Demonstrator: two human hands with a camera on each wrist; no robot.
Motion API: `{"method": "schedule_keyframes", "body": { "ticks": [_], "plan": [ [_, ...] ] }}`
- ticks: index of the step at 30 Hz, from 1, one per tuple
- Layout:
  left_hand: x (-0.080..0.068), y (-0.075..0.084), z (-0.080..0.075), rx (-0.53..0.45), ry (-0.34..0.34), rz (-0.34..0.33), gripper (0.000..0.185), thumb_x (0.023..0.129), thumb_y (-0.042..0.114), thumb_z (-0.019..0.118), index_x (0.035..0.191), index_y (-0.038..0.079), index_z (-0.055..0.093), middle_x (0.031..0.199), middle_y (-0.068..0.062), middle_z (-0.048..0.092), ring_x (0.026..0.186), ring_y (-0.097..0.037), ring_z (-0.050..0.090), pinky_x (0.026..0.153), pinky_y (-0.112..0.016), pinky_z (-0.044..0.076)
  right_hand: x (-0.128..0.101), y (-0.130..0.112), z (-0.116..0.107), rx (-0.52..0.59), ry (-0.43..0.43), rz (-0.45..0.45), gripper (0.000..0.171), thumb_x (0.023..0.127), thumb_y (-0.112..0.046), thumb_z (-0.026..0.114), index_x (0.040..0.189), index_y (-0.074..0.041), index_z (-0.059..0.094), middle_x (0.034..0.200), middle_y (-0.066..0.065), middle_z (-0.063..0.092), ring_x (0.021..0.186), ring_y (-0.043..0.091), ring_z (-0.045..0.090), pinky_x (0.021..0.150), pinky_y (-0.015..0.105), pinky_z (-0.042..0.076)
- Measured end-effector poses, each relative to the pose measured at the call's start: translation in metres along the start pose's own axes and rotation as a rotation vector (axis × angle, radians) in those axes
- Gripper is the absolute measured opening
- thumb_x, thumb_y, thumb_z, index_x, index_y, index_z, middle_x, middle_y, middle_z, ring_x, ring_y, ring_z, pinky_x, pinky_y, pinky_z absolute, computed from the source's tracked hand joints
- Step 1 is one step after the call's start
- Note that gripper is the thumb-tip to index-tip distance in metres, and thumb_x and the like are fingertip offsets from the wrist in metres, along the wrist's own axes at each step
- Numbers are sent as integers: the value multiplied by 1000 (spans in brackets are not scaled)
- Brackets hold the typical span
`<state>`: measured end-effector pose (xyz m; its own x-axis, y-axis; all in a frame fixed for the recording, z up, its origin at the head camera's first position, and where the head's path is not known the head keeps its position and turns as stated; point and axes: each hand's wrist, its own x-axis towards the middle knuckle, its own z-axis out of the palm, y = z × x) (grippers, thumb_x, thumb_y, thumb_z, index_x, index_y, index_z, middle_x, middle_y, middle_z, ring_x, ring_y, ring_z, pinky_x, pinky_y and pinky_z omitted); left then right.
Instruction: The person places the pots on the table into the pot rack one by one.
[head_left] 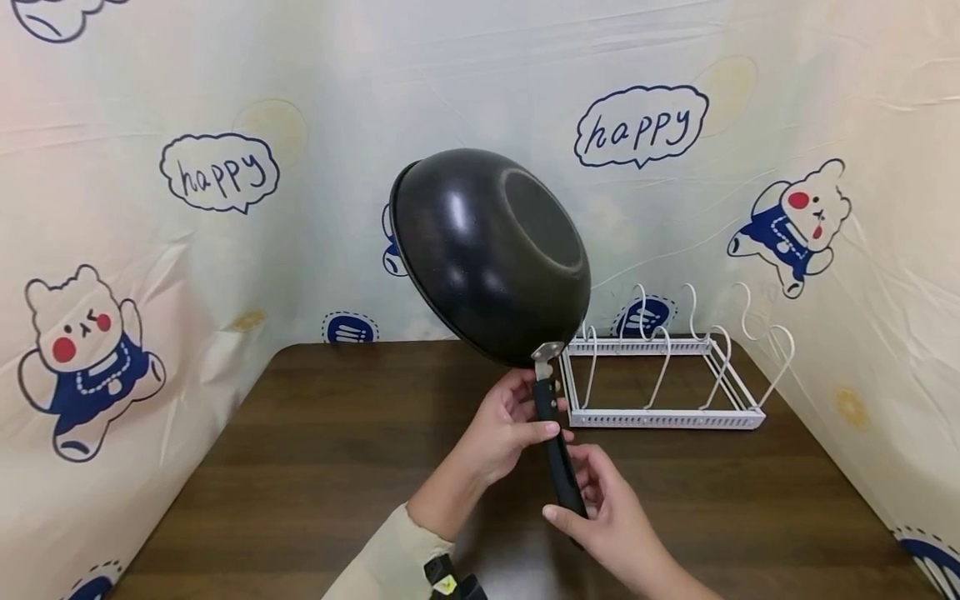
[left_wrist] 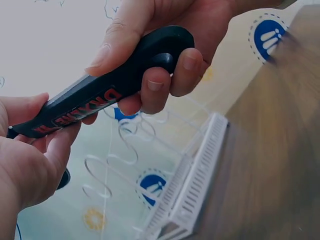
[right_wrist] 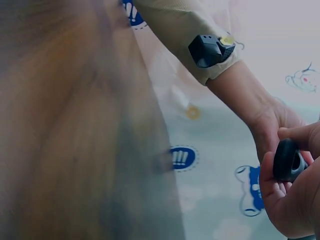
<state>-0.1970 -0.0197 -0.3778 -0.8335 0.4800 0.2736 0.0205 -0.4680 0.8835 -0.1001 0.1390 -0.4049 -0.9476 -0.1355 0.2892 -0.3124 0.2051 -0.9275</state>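
A dark, glossy wok (head_left: pixel 480 258) is held up over the table in the head view, tilted with its flat underside toward the upper right. Its black handle (head_left: pixel 558 462) slants downward from a metal bracket. My left hand (head_left: pixel 495 429) grips the handle's upper part, just below the bowl. Lower down, my right hand (head_left: pixel 615 517) holds the handle's end between thumb and fingers. Red lettering shows along the handle (left_wrist: pixel 85 107) in the left wrist view. In the right wrist view, the right hand (right_wrist: pixel 297 202) wraps the handle's end (right_wrist: pixel 285 160); the bowl is out of sight.
A white rack (head_left: pixel 663 418) with several curved wire dividers stands on the brown wooden table (head_left: pixel 337 467), right of the wok. Behind and at both sides hangs a pale printed cloth (head_left: pixel 315 242). A small black device (right_wrist: pixel 207 50) is strapped to the left sleeve.
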Motion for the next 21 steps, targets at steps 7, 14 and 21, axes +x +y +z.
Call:
{"method": "schedule_keyframes", "body": {
  "ticks": [7, 14, 21],
  "plan": [
    [14, 5, 15, -5, -56, 8, 56, 79, -23, 61, 125, 2, 40, 116, -12, 51, 104, -21, 63, 81, -42, 57, 0, -14, -15, -109, 82, 17, 57, 72, -1, 84, 120, -8, 55, 79, 3, 53, 62, 10, 52, 51, 25, 47],
    [29, 2, 30, 91, -46, -61, 55, 80, -21, 62, 126, 0, 42, 118, -14, 52, 112, -31, 63, 91, -41, 52, -1, -16, -31, -159, 120, 102, 58, 72, -2, 85, 122, -8, 55, 80, 5, 54, 63, 12, 53, 52, 26, 47],
    [41, -12, 34, 132, -49, -109, 53, 80, -21, 64, 124, 2, 45, 117, -18, 52, 113, -36, 61, 84, -44, 55, 0, -10, -39, -123, 119, 224, 58, 75, 1, 82, 124, -6, 52, 86, 10, 59, 69, 17, 58, 57, 28, 51]
  ]
}}
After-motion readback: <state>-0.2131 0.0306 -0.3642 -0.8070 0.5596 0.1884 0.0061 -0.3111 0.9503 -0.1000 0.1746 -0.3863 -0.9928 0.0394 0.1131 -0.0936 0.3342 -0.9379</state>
